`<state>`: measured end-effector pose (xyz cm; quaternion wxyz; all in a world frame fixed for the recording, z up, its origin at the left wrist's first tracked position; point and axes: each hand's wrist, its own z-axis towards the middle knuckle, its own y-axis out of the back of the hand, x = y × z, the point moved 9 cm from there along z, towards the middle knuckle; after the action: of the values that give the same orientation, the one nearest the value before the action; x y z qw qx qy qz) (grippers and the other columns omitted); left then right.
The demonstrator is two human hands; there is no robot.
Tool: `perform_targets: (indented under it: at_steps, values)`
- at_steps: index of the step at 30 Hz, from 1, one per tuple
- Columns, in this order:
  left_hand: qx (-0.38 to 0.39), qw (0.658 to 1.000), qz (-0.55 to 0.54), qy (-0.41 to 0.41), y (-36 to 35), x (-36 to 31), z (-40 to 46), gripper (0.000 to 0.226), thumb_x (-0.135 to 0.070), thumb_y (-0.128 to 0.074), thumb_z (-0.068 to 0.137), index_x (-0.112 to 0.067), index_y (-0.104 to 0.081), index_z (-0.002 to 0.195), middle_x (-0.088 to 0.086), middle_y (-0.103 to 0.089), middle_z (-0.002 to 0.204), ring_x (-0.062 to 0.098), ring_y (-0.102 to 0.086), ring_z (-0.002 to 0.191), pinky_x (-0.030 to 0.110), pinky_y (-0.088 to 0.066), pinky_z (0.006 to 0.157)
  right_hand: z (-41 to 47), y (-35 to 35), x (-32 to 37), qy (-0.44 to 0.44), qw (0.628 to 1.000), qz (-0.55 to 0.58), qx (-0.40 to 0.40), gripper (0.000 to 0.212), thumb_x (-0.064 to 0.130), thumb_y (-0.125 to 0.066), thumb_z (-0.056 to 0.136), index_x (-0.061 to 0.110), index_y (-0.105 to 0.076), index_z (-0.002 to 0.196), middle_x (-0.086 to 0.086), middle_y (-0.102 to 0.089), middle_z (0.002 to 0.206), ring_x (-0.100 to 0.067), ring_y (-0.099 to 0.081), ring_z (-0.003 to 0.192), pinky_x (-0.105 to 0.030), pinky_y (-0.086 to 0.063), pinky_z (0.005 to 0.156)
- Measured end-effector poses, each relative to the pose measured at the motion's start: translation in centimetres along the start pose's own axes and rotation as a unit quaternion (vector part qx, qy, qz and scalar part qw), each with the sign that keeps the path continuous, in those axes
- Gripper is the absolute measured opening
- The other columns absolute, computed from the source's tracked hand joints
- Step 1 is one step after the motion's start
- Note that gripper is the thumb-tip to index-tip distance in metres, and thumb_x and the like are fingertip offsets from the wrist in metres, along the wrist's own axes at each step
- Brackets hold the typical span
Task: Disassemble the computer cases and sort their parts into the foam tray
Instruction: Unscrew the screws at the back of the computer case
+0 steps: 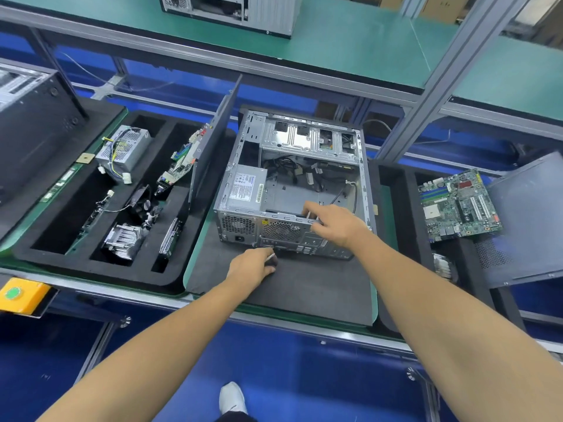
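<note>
An opened grey computer case (304, 147) lies on its side on a dark mat (304, 287), its power supply (245, 190) and loose cables still inside. My right hand (332, 222) rests on the case's near rear edge, fingers spread over the slot area. Just below the rear panel, my left hand (254, 266) is closed around a thin metal tool or part whose tip shows. The black foam tray (39, 239) at left holds a power supply (123, 149), a circuit board (182, 166), a fan (141, 202), a heatsink (123, 239) and a drive (172, 239).
A dark side panel (213, 138) stands upright between tray and case. A motherboard (458, 205) and another panel (527, 220) lie in a tray at right. A black case (30, 129) sits far left, another case (231, 10) on the green shelf. A yellow button box (21, 295) is at the bench edge.
</note>
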<state>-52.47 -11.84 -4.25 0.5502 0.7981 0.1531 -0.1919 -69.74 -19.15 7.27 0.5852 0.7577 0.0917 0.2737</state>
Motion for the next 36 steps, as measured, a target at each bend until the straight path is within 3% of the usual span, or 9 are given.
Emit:
perform_targets:
  at_steps: [8,12,15,17,20,22,31,33,36]
  values:
    - [-0.02,0.998,0.062,-0.023,0.2,-0.9,0.1,0.017,-0.04,-0.057,0.103,-0.025,-0.063,0.107,0.004,-0.072,0.111,0.032,-0.067,0.105,0.037,-0.053,0.081,-0.6,1.8,0.5,0.025,0.992,0.095,-0.082,0.036,0.041,-0.048,0.084,0.028,-0.047,0.117,0.01,-0.058,0.114,-0.01,-0.061,0.087,-0.043,-0.053,0.079]
    - [-0.049,0.998,-0.039,-0.026,1.2,-1.8,-1.0,0.016,-0.042,-0.059,0.102,-0.027,-0.063,0.102,-0.003,-0.073,0.104,0.025,-0.066,0.098,0.035,-0.047,0.074,-4.7,2.8,1.2,0.021,0.931,0.092,-0.352,0.036,0.041,-0.046,0.083,0.013,-0.052,0.106,-0.011,-0.052,0.107,-0.028,-0.048,0.1,-0.039,-0.035,0.085]
    - [-0.048,0.99,-0.122,-0.045,1.3,-4.0,-2.0,0.01,-0.041,-0.063,0.1,-0.031,-0.063,0.098,-0.006,-0.073,0.095,0.019,-0.067,0.09,0.036,-0.051,0.077,-9.3,-2.5,1.4,-0.094,0.876,0.195,-0.431,0.022,0.032,-0.05,0.077,0.016,-0.05,0.093,-0.001,-0.048,0.099,-0.024,-0.04,0.094,-0.034,-0.028,0.085]
    - [-0.03,0.985,-0.157,-0.065,0.6,-6.2,-2.4,0.01,-0.04,-0.067,0.098,-0.031,-0.064,0.096,-0.006,-0.071,0.08,0.015,-0.067,0.077,0.036,-0.055,0.074,-11.6,-7.2,0.2,-0.212,0.776,0.408,-0.432,0.01,0.024,-0.05,0.078,0.018,-0.047,0.086,0.011,-0.049,0.092,-0.021,-0.044,0.086,-0.032,-0.035,0.079]
    - [0.004,0.983,-0.153,-0.096,-0.8,-9.4,-2.6,0.01,-0.039,-0.068,0.097,-0.03,-0.064,0.095,-0.006,-0.067,0.066,0.008,-0.063,0.061,0.032,-0.051,0.062,-12.9,-14.0,-1.2,-0.387,0.456,0.713,-0.367,0.017,0.022,-0.045,0.093,0.012,-0.058,0.09,-0.006,-0.067,0.091,-0.027,-0.066,0.075,-0.032,-0.048,0.069]
    - [0.014,0.988,-0.11,-0.109,-1.7,-11.3,-2.6,0.01,-0.04,-0.067,0.097,-0.032,-0.063,0.096,-0.01,-0.063,0.072,0.007,-0.059,0.066,0.03,-0.042,0.058,-12.1,-15.6,-0.6,-0.391,0.345,0.803,-0.288,0.037,0.029,-0.038,0.102,0.006,-0.067,0.102,-0.011,-0.074,0.089,-0.025,-0.073,0.072,-0.034,-0.052,0.068]
    - [0.052,0.986,-0.046,-0.154,-4.4,-16.6,-2.6,0.018,-0.047,-0.057,0.101,-0.035,-0.069,0.103,-0.01,-0.063,0.063,0.005,-0.06,0.065,0.03,-0.049,0.064,-15.0,-15.3,-4.8,-0.403,0.219,0.837,-0.3,0.032,0.018,-0.032,0.105,0.008,-0.054,0.083,-0.016,-0.065,0.082,-0.027,-0.063,0.067,-0.036,-0.051,0.074]
    - [0.066,0.983,-0.06,-0.161,-5.0,-16.9,-2.8,0.017,-0.05,-0.06,0.099,-0.039,-0.071,0.105,-0.013,-0.063,0.065,0.004,-0.059,0.065,0.028,-0.046,0.062,-16.8,-15.6,-6.9,-0.443,0.235,0.808,-0.311,0.032,0.018,-0.037,0.103,0.013,-0.046,0.073,-0.005,-0.047,0.068,-0.023,-0.053,0.056,-0.036,-0.047,0.073]
    - [0.071,0.983,-0.048,-0.16,-6.0,-17.0,-3.1,0.017,-0.054,-0.061,0.097,-0.04,-0.069,0.102,-0.019,-0.057,0.073,0.009,-0.056,0.078,0.028,-0.039,0.062,-20.7,-14.8,-11.4,-0.555,0.332,0.693,-0.318,0.027,0.018,-0.049,0.094,0.016,-0.042,0.068,-0.001,-0.035,0.06,-0.019,-0.034,0.046,-0.027,-0.032,0.051]
